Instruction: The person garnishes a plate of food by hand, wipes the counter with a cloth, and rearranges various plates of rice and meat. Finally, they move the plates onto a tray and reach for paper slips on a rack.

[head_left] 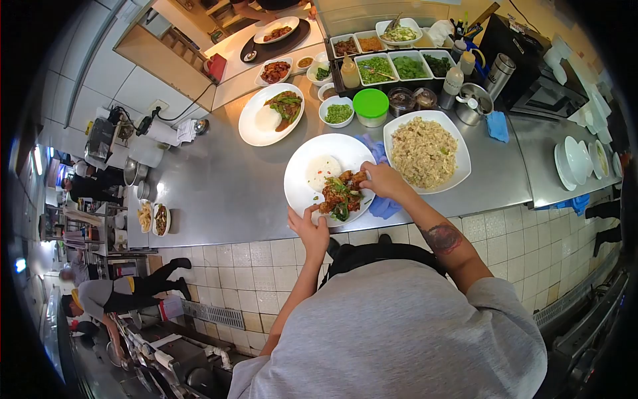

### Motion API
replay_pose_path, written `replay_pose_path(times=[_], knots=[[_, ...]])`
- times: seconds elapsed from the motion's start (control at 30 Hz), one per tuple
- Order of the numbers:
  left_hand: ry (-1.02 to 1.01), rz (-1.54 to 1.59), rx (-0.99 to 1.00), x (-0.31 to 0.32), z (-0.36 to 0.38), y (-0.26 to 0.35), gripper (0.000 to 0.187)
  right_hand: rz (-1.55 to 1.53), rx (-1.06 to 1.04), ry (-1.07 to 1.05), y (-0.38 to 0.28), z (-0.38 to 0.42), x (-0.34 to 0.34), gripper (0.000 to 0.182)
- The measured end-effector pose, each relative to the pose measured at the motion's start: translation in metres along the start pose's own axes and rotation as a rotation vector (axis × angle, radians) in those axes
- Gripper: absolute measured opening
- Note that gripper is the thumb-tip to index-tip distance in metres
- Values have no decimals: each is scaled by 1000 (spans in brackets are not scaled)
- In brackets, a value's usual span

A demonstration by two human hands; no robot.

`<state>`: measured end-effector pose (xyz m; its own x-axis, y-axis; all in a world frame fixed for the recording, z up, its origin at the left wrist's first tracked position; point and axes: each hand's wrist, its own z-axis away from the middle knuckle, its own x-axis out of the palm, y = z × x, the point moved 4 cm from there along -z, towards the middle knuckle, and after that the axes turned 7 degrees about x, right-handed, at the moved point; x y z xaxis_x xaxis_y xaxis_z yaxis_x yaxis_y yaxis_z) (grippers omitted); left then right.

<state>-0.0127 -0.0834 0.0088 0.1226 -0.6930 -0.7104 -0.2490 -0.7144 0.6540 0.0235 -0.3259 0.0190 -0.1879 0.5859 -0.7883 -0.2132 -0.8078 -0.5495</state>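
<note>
A large round white plate sits at the steel counter's front edge. On it are a mound of white rice with small red and green bits, and glazed fried pieces with green leaves. My left hand grips the plate's near left rim, its fingertips close to the food. From the right, my right hand reaches over the rim, thumb and fingers closed around the right end of the fried pieces. Under the plate's right side lies a blue cloth.
A square bowl of fried rice stands right of the plate. Behind are a green-lidded tub, a bowl of chopped greens and another rice plate. Topping trays line the back. A co-worker bends over equipment at left.
</note>
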Motion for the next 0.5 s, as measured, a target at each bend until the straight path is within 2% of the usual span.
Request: replay_pose_path(times=[0.17,0.37,0.5], knots=[[0,-11,-2,1,5,5,32,-12,16,16,0,4,2,56],[10,-14,-23,4,3,7,30,-125,-136,-64,0,27,-4,73],[38,-26,-70,6,-1,16,31,-74,-34,57,-7,31,-6,70]])
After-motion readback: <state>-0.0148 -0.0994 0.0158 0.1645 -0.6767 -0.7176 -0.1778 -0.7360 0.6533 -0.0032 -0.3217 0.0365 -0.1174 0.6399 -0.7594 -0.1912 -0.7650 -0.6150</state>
